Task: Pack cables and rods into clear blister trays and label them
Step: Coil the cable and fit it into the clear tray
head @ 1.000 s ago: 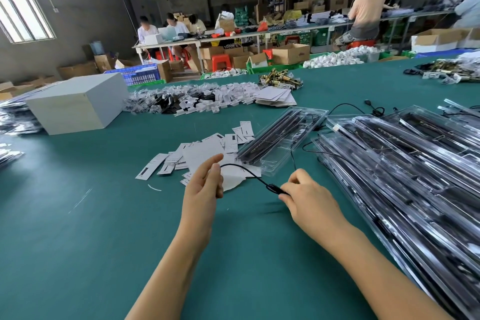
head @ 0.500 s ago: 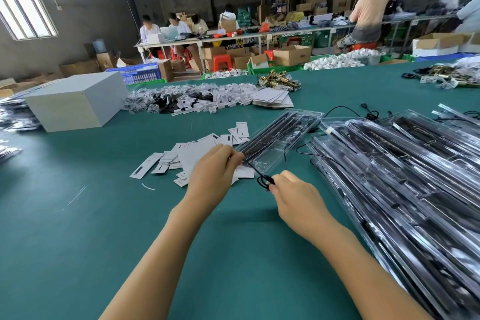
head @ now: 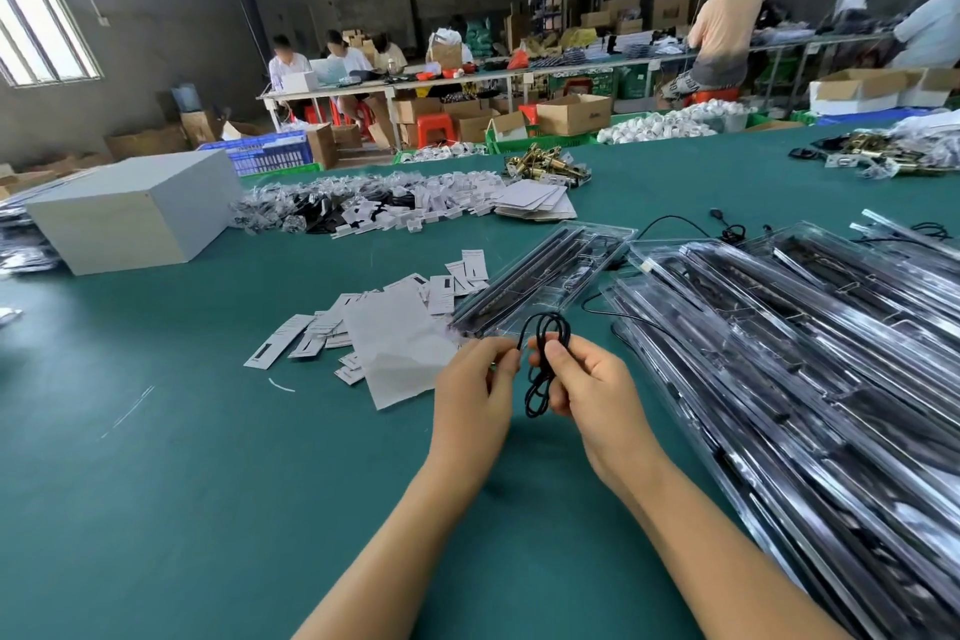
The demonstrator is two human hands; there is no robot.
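- Change: the cable [head: 543,369], earlier stretched between the hands, is now gathered into loops.
- Left hand [head: 475,387]: fingers pinch the cable's upper strand, apparently to hold tension.
- Right hand [head: 582,382]: thumb and fingers clamp the loops at mid-coil, likely sizing them for packing.
- Beyond the grip: open blister tray [head: 545,276], rods loaded.
- Left of the grip: loose labels [head: 395,322].
- Right of the grip: stacked trays [head: 805,353] crowd the hand.

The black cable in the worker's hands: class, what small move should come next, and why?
Probably carry the black cable forward into the open tray. It is already looped, pinched by the left hand and right hand, and that tray lies just beyond with rods in it.
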